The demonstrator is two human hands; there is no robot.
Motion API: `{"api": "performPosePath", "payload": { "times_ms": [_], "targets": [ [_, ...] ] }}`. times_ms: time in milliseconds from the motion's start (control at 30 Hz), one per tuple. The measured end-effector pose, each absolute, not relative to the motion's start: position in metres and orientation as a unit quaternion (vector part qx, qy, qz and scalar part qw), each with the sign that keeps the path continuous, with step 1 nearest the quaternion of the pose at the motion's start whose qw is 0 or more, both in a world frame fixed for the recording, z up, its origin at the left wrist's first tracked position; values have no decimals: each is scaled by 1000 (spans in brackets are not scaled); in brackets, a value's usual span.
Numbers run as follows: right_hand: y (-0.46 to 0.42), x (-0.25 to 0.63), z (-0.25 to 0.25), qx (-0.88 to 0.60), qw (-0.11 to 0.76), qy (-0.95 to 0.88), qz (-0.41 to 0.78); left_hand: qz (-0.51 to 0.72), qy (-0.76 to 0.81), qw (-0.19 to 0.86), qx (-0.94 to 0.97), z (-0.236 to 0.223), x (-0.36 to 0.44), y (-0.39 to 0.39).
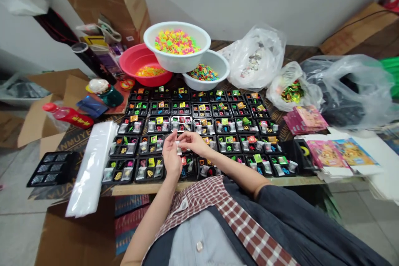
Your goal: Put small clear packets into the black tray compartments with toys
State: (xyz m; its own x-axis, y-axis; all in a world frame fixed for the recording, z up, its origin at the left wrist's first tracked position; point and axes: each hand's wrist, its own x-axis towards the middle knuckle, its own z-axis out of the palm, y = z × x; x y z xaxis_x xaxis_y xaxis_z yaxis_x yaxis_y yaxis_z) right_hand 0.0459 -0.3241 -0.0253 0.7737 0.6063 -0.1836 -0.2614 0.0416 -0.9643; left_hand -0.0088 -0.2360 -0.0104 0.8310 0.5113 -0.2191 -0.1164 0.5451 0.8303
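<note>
Over the middle of the table my left hand [171,156] is cupped around small whitish packets [178,148], whose exact number I cannot make out. Thumb and fingers of my right hand [195,143] are closed at the same packets, touching the left palm. Below and around both hands lie rows of black compartment trays [149,161] with small colourful plastic pieces and bright wrapped squares. Trays in the nearer rows also hold whitish packets [108,173] like those in my hands. My forearms hide parts of the nearest trays.
Behind the trays stand a white basin [202,57] of colourful pieces, a red basin [126,66] and a pale blue basin [222,77]. Plastic bags [258,56] and printed cards [327,153] lie right. Left are clear sleeves [89,170], stacked trays [50,168] and a red bottle [68,115].
</note>
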Motion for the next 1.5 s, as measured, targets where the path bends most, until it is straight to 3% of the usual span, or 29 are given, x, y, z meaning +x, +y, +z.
{"api": "performPosePath", "payload": {
  "times_ms": [100, 200, 267, 333, 400, 467, 600, 700, 900, 1100, 1500],
  "targets": [
    [-340, 53, -28, -599, 723, -128, 319, 172, 207, 846, 460, -11, -11, -249],
    [-364, 86, -28, -669, 694, -129, 232, 175, 194, 833, 487, -13, -14, -249],
    [-381, 120, -25, -775, 612, -103, 115, 181, 187, 802, 537, -16, -20, -241],
    [-398, 156, -24, -884, 462, -63, 28, 192, 183, 751, 605, -22, -30, -230],
    [-409, 185, -25, -935, 352, -38, 7, 217, 187, 684, 671, -30, -44, -218],
    [-414, 203, -30, -950, 312, -33, 15, 247, 203, 598, 735, -42, -59, -209],
    [-409, 208, -43, -960, 276, -41, 22, 275, 232, 411, 837, -67, -81, -197],
    [-404, 202, -47, -963, 261, -60, 12, 279, 240, 348, 862, -78, -83, -195],
    [-435, 224, -33, -957, 272, -87, -57, 282, 261, 296, 875, -83, -77, -198],
    [-508, 301, -10, -947, 271, -43, -168, 303, 216, 233, 899, -90, -93, -200],
    [-557, 451, -1, -950, 288, -1, -118, 338, 213, 160, 903, -106, -96, -191]
  ]
}}
